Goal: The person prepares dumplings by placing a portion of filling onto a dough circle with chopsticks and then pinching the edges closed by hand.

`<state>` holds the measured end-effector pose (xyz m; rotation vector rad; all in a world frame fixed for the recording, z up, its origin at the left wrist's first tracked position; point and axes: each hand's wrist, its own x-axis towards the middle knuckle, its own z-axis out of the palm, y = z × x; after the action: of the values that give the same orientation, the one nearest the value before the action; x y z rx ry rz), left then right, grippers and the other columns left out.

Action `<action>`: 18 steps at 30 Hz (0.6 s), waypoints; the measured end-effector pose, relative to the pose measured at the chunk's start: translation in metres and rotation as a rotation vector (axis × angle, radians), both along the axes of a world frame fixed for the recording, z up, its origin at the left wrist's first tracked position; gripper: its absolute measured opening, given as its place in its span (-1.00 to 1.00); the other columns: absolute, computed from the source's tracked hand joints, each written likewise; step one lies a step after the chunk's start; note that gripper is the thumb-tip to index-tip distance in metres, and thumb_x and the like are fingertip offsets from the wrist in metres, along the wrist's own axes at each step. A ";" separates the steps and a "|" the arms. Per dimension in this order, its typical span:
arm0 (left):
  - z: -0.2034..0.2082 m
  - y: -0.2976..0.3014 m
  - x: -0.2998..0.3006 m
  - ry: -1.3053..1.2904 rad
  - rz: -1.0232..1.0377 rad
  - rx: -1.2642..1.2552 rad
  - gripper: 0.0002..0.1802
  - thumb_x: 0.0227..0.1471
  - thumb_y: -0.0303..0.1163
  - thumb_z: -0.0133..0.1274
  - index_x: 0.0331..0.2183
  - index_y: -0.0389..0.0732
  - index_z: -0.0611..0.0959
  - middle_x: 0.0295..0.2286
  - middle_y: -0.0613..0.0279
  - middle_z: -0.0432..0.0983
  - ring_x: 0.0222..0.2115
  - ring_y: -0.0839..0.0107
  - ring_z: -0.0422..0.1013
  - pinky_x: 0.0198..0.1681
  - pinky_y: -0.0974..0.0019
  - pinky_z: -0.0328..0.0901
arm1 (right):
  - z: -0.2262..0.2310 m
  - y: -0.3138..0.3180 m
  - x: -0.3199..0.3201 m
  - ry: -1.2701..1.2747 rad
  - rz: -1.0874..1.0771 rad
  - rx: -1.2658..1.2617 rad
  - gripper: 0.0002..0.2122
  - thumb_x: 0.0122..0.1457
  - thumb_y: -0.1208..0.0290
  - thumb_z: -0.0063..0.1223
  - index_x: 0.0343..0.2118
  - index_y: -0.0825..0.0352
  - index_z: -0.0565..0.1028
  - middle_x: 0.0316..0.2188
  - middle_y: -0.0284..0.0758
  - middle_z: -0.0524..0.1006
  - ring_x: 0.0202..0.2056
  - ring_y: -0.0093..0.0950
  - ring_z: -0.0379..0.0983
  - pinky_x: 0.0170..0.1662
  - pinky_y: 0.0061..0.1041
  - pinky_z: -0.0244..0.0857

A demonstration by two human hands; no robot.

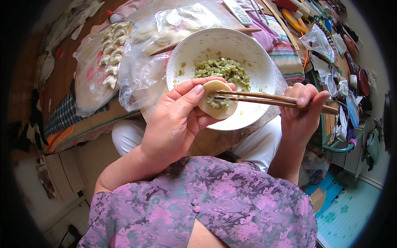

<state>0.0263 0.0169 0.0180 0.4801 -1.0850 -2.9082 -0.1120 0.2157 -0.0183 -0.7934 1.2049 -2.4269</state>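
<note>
My left hand (178, 109) holds a round, pale dumpling wrapper (210, 115), its thumb on the near edge and its fingers beneath. On the wrapper lies a small heap of green filling (218, 103). My right hand (301, 108) grips a pair of wooden chopsticks (264, 96), whose tips touch that heap. Just beyond both hands stands a large white bowl (258, 53) with chopped green filling (223, 69) in it. The wrapper is over the bowl's near left part.
A rolling pin (165, 48) pokes out behind the bowl. Folded dumplings (111, 58) lie in rows on a plastic sheet (89, 93) at left. Clear plastic (142, 80) covers pale pieces beside the bowl. A white remote control (237, 11) is at the back; clutter fills the right.
</note>
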 end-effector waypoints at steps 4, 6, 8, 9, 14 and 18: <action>0.002 -0.002 0.000 -0.050 -0.026 0.007 -0.57 0.27 -0.36 -0.32 0.09 -0.41 0.30 0.01 -0.12 0.36 -0.03 0.23 0.41 0.08 0.20 0.30 | -0.001 0.011 -0.006 -0.027 -0.004 -0.038 -0.48 0.30 -0.10 -0.39 -0.58 0.24 0.37 -0.69 -0.48 0.22 -0.68 -0.66 0.02 -0.62 -0.63 -0.10; 0.002 -0.003 -0.002 -0.033 -0.038 -0.009 -0.55 0.25 -0.40 -0.34 0.11 -0.42 0.26 0.01 -0.14 0.35 -0.03 0.22 0.40 0.08 0.20 0.29 | -0.001 0.015 -0.004 0.001 0.018 -0.043 -0.48 0.30 -0.10 -0.39 -0.59 0.23 0.36 -0.70 -0.49 0.22 -0.68 -0.66 0.03 -0.62 -0.63 -0.10; 0.003 -0.002 -0.002 -0.023 -0.048 -0.013 -0.55 0.24 -0.44 -0.35 0.12 -0.42 0.23 0.01 -0.16 0.34 -0.02 0.22 0.39 0.08 0.21 0.29 | -0.004 0.012 -0.002 0.010 0.014 -0.020 -0.48 0.31 -0.09 -0.40 -0.58 0.26 0.37 -0.69 -0.47 0.23 -0.67 -0.65 0.05 -0.61 -0.62 -0.08; 0.005 -0.001 0.000 -0.020 -0.049 -0.008 -0.55 0.23 -0.45 -0.36 0.12 -0.43 0.22 0.02 -0.16 0.33 -0.02 0.22 0.39 0.08 0.21 0.29 | -0.005 0.007 0.000 0.024 -0.001 0.014 -0.47 0.31 -0.08 -0.40 -0.58 0.26 0.37 -0.69 -0.46 0.23 -0.68 -0.65 0.05 -0.61 -0.62 -0.08; 0.004 -0.004 -0.002 -0.007 -0.060 -0.056 -0.56 0.22 -0.45 -0.35 0.10 -0.43 0.24 0.03 -0.18 0.31 -0.01 0.24 0.39 0.08 0.22 0.30 | -0.009 0.005 -0.002 0.106 0.000 0.068 -0.47 0.32 -0.06 -0.40 -0.58 0.29 0.38 -0.69 -0.44 0.26 -0.67 -0.65 0.08 -0.60 -0.63 -0.06; 0.002 -0.007 0.000 -0.012 -0.044 -0.036 -0.57 0.23 -0.43 -0.34 0.08 -0.44 0.25 0.04 -0.18 0.30 -0.01 0.23 0.38 0.07 0.25 0.31 | -0.008 0.002 -0.002 -0.017 0.018 -0.022 -0.47 0.32 -0.08 -0.40 -0.57 0.29 0.37 -0.70 -0.43 0.26 -0.67 -0.66 0.07 -0.60 -0.63 -0.07</action>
<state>0.0261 0.0101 0.0200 0.4799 -1.1619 -2.9211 -0.1137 0.2181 -0.0266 -0.7854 1.1613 -2.4315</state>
